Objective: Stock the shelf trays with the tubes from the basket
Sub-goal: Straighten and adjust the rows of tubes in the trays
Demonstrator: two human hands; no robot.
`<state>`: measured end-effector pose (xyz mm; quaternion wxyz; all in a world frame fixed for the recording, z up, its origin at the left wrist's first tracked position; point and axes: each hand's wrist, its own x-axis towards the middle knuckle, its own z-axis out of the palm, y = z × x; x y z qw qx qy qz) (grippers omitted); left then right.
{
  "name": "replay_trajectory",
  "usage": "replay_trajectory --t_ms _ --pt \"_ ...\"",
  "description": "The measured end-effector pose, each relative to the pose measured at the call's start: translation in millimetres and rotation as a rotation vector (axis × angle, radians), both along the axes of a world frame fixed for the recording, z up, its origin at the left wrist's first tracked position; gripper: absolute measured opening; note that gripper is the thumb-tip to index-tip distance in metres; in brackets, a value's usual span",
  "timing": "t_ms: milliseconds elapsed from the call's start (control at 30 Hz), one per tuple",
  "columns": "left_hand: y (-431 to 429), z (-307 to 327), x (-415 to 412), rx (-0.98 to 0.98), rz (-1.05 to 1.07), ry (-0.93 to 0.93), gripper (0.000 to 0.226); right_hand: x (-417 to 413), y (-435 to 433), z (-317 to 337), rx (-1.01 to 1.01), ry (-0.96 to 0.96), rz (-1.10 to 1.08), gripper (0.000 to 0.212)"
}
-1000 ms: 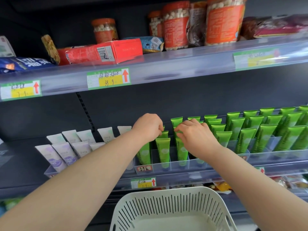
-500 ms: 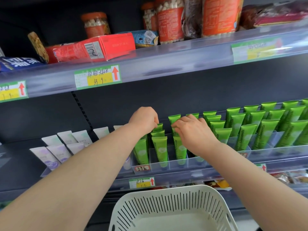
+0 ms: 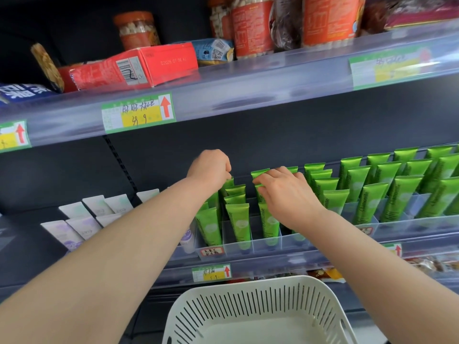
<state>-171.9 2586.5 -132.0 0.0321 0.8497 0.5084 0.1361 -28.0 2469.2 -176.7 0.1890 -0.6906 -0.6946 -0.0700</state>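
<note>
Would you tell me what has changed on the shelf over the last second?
Nothing clearly moved: the left hand and right hand stay at the tops of the tubes in the tray, with nothing taken or let go. The basket stays below.

both bare forearms reached up to the middle shelf, where green tubes (image 3: 238, 220) stood cap-down in rows inside a clear divided tray (image 3: 289, 242). the left hand (image 3: 210, 167) was curled, its fingertips pinching the crimped top of a tube at the back of one row. the right hand (image 3: 285, 192) lay over the next row with bent fingers on the tube tops; whether it gripped one could not be told. pale tubes (image 3: 74, 229) leaned to the left of the green ones. a white slotted basket (image 3: 260, 304) sat below the hands. on the upper shelf lay a red box (image 3: 149, 67) beside orange-labelled jars (image 3: 250, 28).
</note>
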Motion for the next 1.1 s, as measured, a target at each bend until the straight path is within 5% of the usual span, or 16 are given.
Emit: replay_trajectory --t_ms 500,800,1100 --pt "8.4 -11.2 21.9 0.014 -0.037 0.078 0.018 10.8 -0.5 -6.1 0.031 0.020 0.006 0.032" --pt "1.0 -1.9 -7.2 -0.002 -0.073 -0.039 0.025 -9.4 -0.1 2.0 0.083 0.004 0.043 0.029" --pt "-17.6 2.1 -69.4 -0.013 -0.072 -0.130 0.008 -62.8 6.8 5.5 0.121 0.012 0.152 0.027"
